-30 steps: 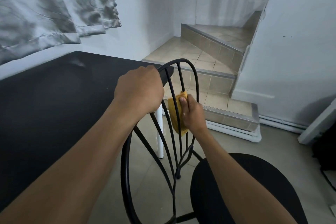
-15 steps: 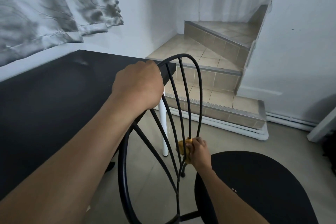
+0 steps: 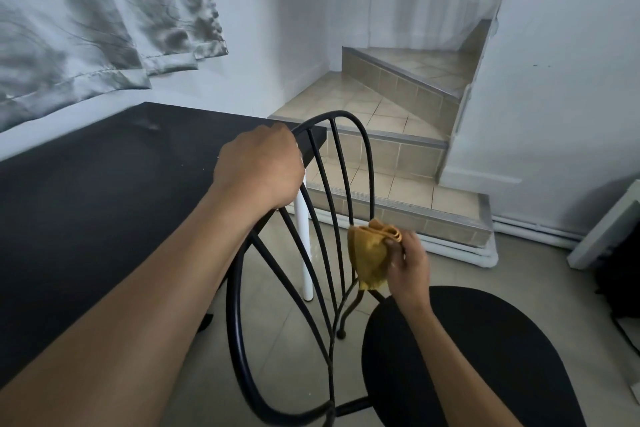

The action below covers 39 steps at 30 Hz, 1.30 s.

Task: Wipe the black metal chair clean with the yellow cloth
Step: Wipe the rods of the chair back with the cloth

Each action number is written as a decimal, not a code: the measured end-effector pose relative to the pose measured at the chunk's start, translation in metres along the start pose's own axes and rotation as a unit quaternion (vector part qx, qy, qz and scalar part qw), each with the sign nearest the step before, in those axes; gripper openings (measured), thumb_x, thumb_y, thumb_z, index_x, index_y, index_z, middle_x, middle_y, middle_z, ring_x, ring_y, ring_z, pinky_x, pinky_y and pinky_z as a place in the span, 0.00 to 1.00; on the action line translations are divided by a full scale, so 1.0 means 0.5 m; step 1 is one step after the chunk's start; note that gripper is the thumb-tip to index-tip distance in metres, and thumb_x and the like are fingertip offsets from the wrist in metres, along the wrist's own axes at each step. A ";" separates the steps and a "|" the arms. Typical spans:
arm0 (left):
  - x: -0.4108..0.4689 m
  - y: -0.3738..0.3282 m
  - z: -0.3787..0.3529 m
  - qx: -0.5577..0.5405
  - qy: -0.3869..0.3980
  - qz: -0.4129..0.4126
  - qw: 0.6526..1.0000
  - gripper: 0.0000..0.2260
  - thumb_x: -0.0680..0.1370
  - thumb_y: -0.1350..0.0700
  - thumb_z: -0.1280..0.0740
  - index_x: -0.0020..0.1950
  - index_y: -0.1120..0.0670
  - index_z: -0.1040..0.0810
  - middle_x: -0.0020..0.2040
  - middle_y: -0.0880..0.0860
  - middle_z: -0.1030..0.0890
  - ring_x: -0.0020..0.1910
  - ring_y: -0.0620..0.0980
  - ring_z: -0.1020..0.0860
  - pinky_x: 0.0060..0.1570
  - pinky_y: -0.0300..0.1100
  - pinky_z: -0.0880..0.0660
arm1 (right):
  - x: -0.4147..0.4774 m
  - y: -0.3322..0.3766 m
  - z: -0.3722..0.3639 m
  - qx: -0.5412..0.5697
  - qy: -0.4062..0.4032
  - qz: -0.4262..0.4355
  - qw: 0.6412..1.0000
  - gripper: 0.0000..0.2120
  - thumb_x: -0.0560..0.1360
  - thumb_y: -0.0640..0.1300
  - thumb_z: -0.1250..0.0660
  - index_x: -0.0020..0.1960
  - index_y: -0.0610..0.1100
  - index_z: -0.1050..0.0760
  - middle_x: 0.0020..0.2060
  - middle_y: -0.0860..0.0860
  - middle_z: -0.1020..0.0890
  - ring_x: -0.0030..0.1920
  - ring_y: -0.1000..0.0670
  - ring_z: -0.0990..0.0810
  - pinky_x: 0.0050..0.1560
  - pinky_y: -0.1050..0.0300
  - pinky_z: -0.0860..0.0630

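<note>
The black metal chair (image 3: 367, 163) stands in front of me with its oval wire back toward the camera and its round black seat (image 3: 485, 350) at the lower right. My left hand (image 3: 258, 166) grips the top left of the back's rim. My right hand (image 3: 408, 265) pinches the bunched yellow cloth (image 3: 369, 253) just to the right of the back's right-hand bar, low on the back and above the seat. The cloth hangs against that bar.
A black table (image 3: 104, 191) with a white leg (image 3: 303, 246) stands to the left, close to the chair back. Tiled steps (image 3: 388, 163) rise behind. A white wall (image 3: 554, 97) stands on the right and a grey curtain (image 3: 86, 21) hangs at the upper left.
My right hand slid the cloth down the back's bars from mid-height to near the seat, then came up and to the right, with the cloth now looser. My left hand kept its grip.
</note>
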State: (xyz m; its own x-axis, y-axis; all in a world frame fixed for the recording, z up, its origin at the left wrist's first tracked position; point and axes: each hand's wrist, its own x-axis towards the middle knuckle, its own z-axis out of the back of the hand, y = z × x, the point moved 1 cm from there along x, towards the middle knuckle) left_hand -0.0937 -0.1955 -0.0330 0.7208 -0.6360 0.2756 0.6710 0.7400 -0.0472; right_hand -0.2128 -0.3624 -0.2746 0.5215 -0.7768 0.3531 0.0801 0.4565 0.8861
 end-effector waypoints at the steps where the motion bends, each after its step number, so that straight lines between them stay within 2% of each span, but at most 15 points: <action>1: 0.000 0.000 -0.001 0.002 0.000 0.001 1.000 0.05 0.81 0.57 0.43 0.52 0.57 0.31 0.35 0.51 0.34 0.40 0.56 0.29 0.39 0.46 0.34 | 0.005 0.032 0.015 0.018 -0.011 0.012 1.000 0.10 0.81 0.36 0.40 0.53 0.50 0.26 0.48 0.56 0.24 0.50 0.60 0.25 0.51 0.65 0.29; 5: -0.002 0.001 0.000 -0.007 0.001 0.004 1.000 0.07 0.81 0.57 0.43 0.53 0.58 0.29 0.39 0.53 0.31 0.40 0.56 0.29 0.39 0.46 0.34 | 0.027 0.158 0.041 0.099 -0.058 0.046 0.992 0.09 0.83 0.39 0.43 0.50 0.49 0.27 0.45 0.54 0.23 0.44 0.64 0.25 0.46 0.72 0.28; 7: -0.004 0.001 0.002 -0.012 0.007 0.005 1.000 0.05 0.80 0.57 0.43 0.52 0.57 0.29 0.38 0.52 0.32 0.40 0.56 0.28 0.39 0.46 0.33 | 0.040 0.209 0.023 0.119 -0.068 0.044 0.990 0.08 0.83 0.41 0.42 0.52 0.47 0.25 0.47 0.54 0.23 0.45 0.68 0.26 0.46 0.77 0.29; 10: -0.008 -0.003 0.006 -0.013 0.012 0.005 1.000 0.04 0.81 0.57 0.42 0.49 0.56 0.30 0.38 0.52 0.31 0.40 0.56 0.28 0.39 0.46 0.33 | 0.062 0.255 -0.035 0.141 -0.058 0.021 0.988 0.08 0.82 0.44 0.41 0.56 0.47 0.23 0.53 0.53 0.23 0.49 0.64 0.26 0.48 0.78 0.30; 13: -0.008 -0.005 0.008 -0.008 0.011 0.005 1.000 0.07 0.81 0.56 0.42 0.52 0.57 0.27 0.41 0.54 0.29 0.40 0.55 0.27 0.39 0.46 0.33 | 0.076 0.285 -0.104 0.169 -0.029 -0.002 0.985 0.11 0.82 0.45 0.40 0.59 0.43 0.22 0.54 0.53 0.22 0.50 0.63 0.25 0.47 0.79 0.30; 16: -0.008 -0.005 0.009 0.003 0.011 0.010 1.000 0.08 0.81 0.57 0.41 0.56 0.57 0.27 0.42 0.54 0.29 0.40 0.54 0.28 0.38 0.46 0.33 | 0.091 0.312 -0.150 0.155 0.004 0.028 0.987 0.09 0.83 0.43 0.39 0.52 0.44 0.20 0.45 0.51 0.19 0.41 0.61 0.24 0.40 0.72 0.30; 19: -0.009 -0.007 0.007 0.008 0.012 0.013 1.000 0.09 0.81 0.56 0.42 0.58 0.57 0.27 0.42 0.54 0.29 0.40 0.54 0.28 0.38 0.46 0.33 | 0.117 0.320 -0.153 0.110 0.036 0.079 0.990 0.09 0.82 0.44 0.39 0.44 0.45 0.25 0.34 0.53 0.21 0.32 0.62 0.26 0.32 0.70 0.33; 23: -0.005 -0.006 0.004 -0.002 0.004 0.012 1.000 0.09 0.81 0.56 0.42 0.58 0.57 0.27 0.43 0.54 0.28 0.41 0.54 0.27 0.38 0.46 0.32 | 0.130 0.311 -0.142 0.077 0.071 0.133 0.986 0.13 0.83 0.47 0.42 0.40 0.51 0.32 0.31 0.57 0.27 0.30 0.62 0.28 0.31 0.69 0.34; 27: -0.002 -0.001 0.001 -0.030 0.005 0.004 1.000 0.06 0.81 0.56 0.42 0.54 0.56 0.27 0.41 0.53 0.29 0.41 0.54 0.27 0.39 0.45 0.32 | 0.111 0.252 -0.137 0.060 0.102 0.145 0.982 0.11 0.84 0.46 0.44 0.45 0.45 0.30 0.31 0.57 0.27 0.31 0.62 0.26 0.32 0.70 0.33; 30: 0.000 0.000 -0.002 -0.047 0.006 -0.002 0.999 0.03 0.80 0.58 0.42 0.48 0.55 0.31 0.35 0.51 0.31 0.40 0.54 0.27 0.38 0.45 0.32 | 0.078 0.176 -0.133 0.047 0.113 0.124 0.985 0.17 0.83 0.53 0.46 0.44 0.44 0.28 0.32 0.53 0.24 0.31 0.58 0.25 0.32 0.66 0.29; 32: 0.002 0.003 -0.003 -0.054 0.005 0.000 0.999 0.03 0.80 0.59 0.42 0.46 0.56 0.32 0.34 0.51 0.32 0.39 0.54 0.26 0.37 0.45 0.33 | 0.051 0.119 -0.142 0.041 0.118 0.079 0.989 0.18 0.83 0.53 0.46 0.45 0.42 0.26 0.33 0.47 0.22 0.33 0.52 0.23 0.36 0.56 0.24; 34: 0.002 0.005 -0.004 -0.055 0.005 0.001 0.998 0.04 0.80 0.59 0.42 0.46 0.56 0.32 0.34 0.50 0.32 0.39 0.55 0.26 0.37 0.45 0.33 | 0.016 0.062 -0.150 0.033 0.136 0.008 0.990 0.16 0.84 0.51 0.45 0.48 0.42 0.25 0.36 0.44 0.19 0.36 0.47 0.20 0.39 0.53 0.22; 36: 0.004 0.004 -0.004 -0.051 0.006 0.000 0.999 0.05 0.81 0.59 0.42 0.45 0.56 0.32 0.34 0.50 0.33 0.39 0.55 0.27 0.38 0.45 0.34 | -0.025 0.003 -0.154 0.016 0.160 -0.053 0.986 0.14 0.83 0.50 0.45 0.47 0.45 0.25 0.37 0.46 0.19 0.37 0.48 0.19 0.42 0.54 0.20; 39: 0.006 0.004 -0.007 -0.044 0.005 0.000 0.999 0.05 0.81 0.58 0.43 0.46 0.56 0.32 0.35 0.50 0.33 0.40 0.56 0.28 0.39 0.45 0.34 | -0.069 -0.070 -0.152 -0.012 0.200 -0.127 0.971 0.10 0.83 0.47 0.43 0.46 0.51 0.25 0.39 0.49 0.18 0.40 0.51 0.17 0.50 0.49 0.18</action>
State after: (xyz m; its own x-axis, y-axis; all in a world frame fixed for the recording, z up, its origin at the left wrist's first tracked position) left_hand -0.0897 -0.1965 -0.0356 0.7222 -0.6382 0.2668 0.6833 0.7181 -0.1319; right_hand -0.1690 -0.3187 -0.3408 0.7708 -0.6366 -0.0249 0.2668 0.2871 0.9200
